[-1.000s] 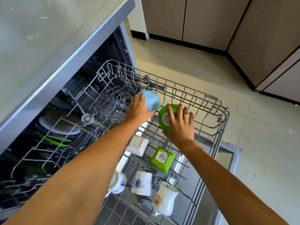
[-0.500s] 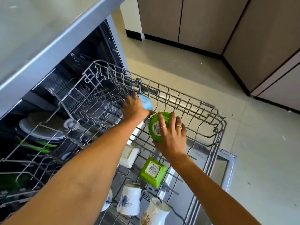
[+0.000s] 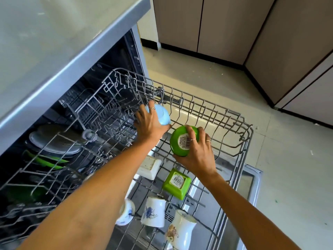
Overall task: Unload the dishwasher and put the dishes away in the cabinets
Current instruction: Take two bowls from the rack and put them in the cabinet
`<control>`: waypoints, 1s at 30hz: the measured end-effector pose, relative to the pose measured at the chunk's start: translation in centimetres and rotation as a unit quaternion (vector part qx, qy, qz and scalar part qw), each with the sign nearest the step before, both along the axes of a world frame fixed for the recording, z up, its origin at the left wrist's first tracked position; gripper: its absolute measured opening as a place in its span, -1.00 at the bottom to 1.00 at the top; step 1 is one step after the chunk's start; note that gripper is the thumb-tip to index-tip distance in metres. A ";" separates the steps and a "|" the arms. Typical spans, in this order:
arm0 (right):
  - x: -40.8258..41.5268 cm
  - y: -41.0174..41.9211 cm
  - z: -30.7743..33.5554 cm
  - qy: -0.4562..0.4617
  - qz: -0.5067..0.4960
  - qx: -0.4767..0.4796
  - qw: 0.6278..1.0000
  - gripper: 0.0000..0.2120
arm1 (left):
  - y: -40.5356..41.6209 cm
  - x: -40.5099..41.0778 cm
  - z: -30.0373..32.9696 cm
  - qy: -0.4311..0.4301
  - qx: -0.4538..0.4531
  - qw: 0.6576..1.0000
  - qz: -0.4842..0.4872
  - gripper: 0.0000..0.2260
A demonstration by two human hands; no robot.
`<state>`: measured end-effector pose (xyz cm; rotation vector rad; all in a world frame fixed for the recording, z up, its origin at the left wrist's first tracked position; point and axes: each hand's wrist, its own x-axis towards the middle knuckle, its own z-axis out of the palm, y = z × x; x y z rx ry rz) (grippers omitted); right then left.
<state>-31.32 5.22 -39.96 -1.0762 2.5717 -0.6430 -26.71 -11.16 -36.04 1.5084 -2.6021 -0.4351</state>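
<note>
The dishwasher's upper wire rack (image 3: 234,121) is pulled out in front of me. My left hand (image 3: 149,123) grips a light blue bowl (image 3: 163,115) near the rack's far side. My right hand (image 3: 196,152) grips a round green bowl (image 3: 180,141), bottom up, with a barcode sticker showing. Nearer to me in the rack lie a square white dish (image 3: 149,166), a square green bowl (image 3: 177,183), a small blue-flowered cup (image 3: 126,212), a white blue-flowered mug (image 3: 155,212) and a white jug (image 3: 182,230).
Plates (image 3: 52,143) and green dishes (image 3: 45,160) stand in the lower rack, inside the dishwasher on the left. A grey countertop (image 3: 54,42) overhangs the machine. The open dishwasher door (image 3: 252,181) lies below the rack. Brown cabinet doors (image 3: 225,24) line the tiled floor (image 3: 288,168) beyond.
Both hands stay on their bowls. The green bowl has tipped, so its stickered bottom faces up more. My view shifted slightly.
</note>
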 end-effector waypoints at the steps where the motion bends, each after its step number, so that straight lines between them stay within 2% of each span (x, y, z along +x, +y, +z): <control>1: 0.4 0.3 0.3 -0.006 0.004 0.000 1.000 0.04 | 0.2 0.7 0.2 0.001 -0.009 1.000 -0.004 -0.14; 9: 3.1 3.8 4.9 -0.016 -0.089 -0.050 0.995 0.04 | 4.8 7.5 3.2 -0.003 -0.009 0.999 -0.041 -0.09; 15: 7.3 6.3 11.6 0.012 -0.095 -0.092 0.991 0.05 | 9.2 12.8 9.7 0.044 -0.032 0.993 -0.109 -0.11; 19: 12.5 9.2 15.4 0.020 -0.093 -0.101 0.990 0.06 | 13.1 18.9 13.9 0.035 -0.087 0.985 -0.144 -0.11; 24: 19.5 12.0 20.5 0.040 -0.053 -0.098 0.993 0.04 | 14.5 28.5 19.6 0.002 -0.170 0.956 -0.239 -0.12; 30: 25.6 11.2 28.9 0.038 -0.029 -0.128 0.991 0.03 | 12.6 37.6 29.1 0.054 -0.289 0.931 -0.216 -0.13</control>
